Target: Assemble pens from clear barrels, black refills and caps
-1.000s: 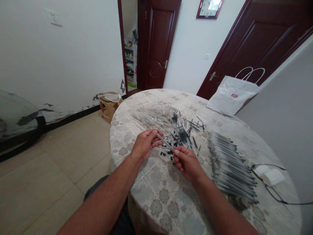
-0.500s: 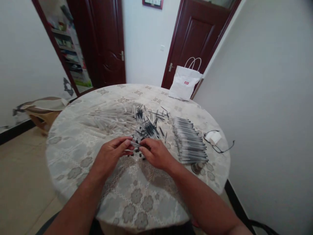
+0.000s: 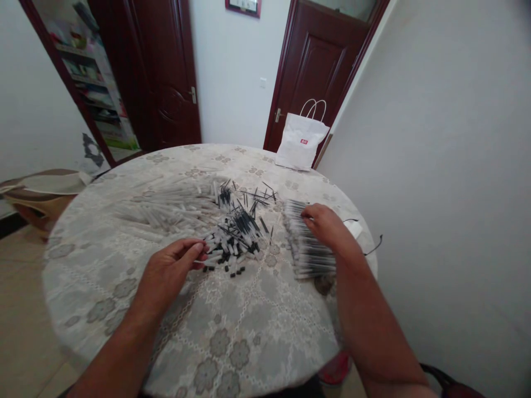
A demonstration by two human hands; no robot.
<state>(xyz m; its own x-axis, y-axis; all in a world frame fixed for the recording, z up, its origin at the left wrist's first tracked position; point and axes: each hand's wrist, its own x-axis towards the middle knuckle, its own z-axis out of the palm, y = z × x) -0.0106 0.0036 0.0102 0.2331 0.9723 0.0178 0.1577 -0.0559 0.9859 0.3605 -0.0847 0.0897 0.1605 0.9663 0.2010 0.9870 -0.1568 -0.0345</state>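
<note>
My left hand [image 3: 172,269] rests on the round table [image 3: 232,342], fingers stretched apart, tips at the near edge of a heap of clear pen barrels [image 3: 174,207]. Beside it lie black refills [image 3: 243,221] and small black caps [image 3: 230,269]. My right hand [image 3: 327,224] is over the far end of a neat row of assembled pens [image 3: 309,249], knuckles up and fingers curled down onto the row. What those fingers hold is hidden.
A white paper bag [image 3: 299,142] stands at the table's far edge against a grey wall. A white charger with black cable [image 3: 357,228] lies right of the pen row. Dark red doors stand behind, a wooden stool [image 3: 39,196] to the left.
My hands, together on one pen in front of me, have parted. The right hand moved right onto the pen row; the left stayed by the barrels. The view swung right.
</note>
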